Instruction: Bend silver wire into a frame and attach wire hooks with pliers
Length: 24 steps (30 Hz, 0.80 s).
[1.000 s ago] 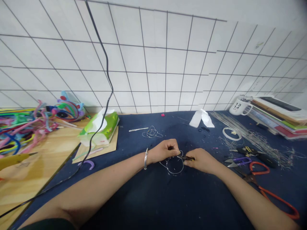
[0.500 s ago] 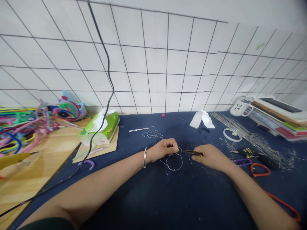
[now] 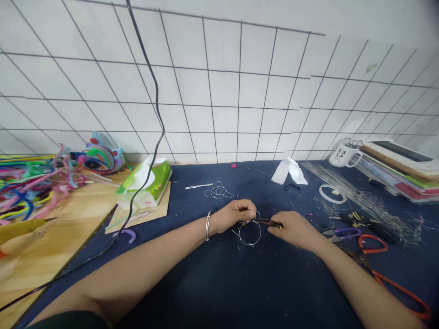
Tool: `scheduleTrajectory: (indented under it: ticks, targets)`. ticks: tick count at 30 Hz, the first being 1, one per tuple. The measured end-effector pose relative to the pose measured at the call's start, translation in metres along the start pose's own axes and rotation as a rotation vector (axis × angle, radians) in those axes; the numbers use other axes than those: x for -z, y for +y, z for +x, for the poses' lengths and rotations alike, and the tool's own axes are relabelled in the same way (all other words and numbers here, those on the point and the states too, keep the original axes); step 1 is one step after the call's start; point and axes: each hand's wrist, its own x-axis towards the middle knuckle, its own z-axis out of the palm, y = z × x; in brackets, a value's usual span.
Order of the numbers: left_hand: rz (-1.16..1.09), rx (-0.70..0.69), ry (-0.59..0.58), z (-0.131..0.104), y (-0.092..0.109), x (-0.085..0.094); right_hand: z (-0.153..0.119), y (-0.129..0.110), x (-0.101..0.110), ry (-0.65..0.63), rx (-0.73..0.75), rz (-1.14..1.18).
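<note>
My left hand pinches a thin silvery wire ring at its top, and the loop hangs below the fingers over the dark blue mat. In my right hand is a pair of pliers, fingers wrapped round the handles. The pliers' dark jaws point left and reach the wire just beside my left fingertips. Whether the jaws are closed on the wire is too small to tell. Behind my left hand lies another tangled wire loop on the mat.
Right of me lie orange-handled scissors, purple scissors, black cutters, a ring-shaped spool and many loose wires. A mug stands behind. To the left are a tissue pack, a black cable and coloured pipe cleaners.
My right hand and the pliers have shifted slightly left and down, the jaws now nearer my left fingers. My left hand keeps its pinch on the wire ring.
</note>
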Motion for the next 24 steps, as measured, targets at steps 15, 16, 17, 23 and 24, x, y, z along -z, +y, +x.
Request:
scheduleTrajectory:
  ticks: [15,16,17,23,24]
  targets:
    - [-0.084,0.007,0.004,-0.0006,-0.0013,-0.0026,0.0008,-0.0052,-0.0106,0.022,0.015,0.057]
    - [-0.093,0.005,0.0,-0.0006,-0.0015,-0.0023,0.0008,-0.0054,-0.01,0.021,0.018,0.062]
    - [-0.102,0.003,-0.006,-0.0007,-0.0015,-0.0022,0.0008,-0.0057,-0.0094,0.019,0.02,0.064]
    - [-0.114,0.002,-0.012,-0.0012,-0.001,-0.0018,0.0008,-0.0081,-0.0072,0.016,0.013,0.073]
    - [-0.11,0.003,-0.013,-0.0012,-0.001,-0.0017,0.0007,-0.0084,-0.0071,0.014,0.012,0.074]
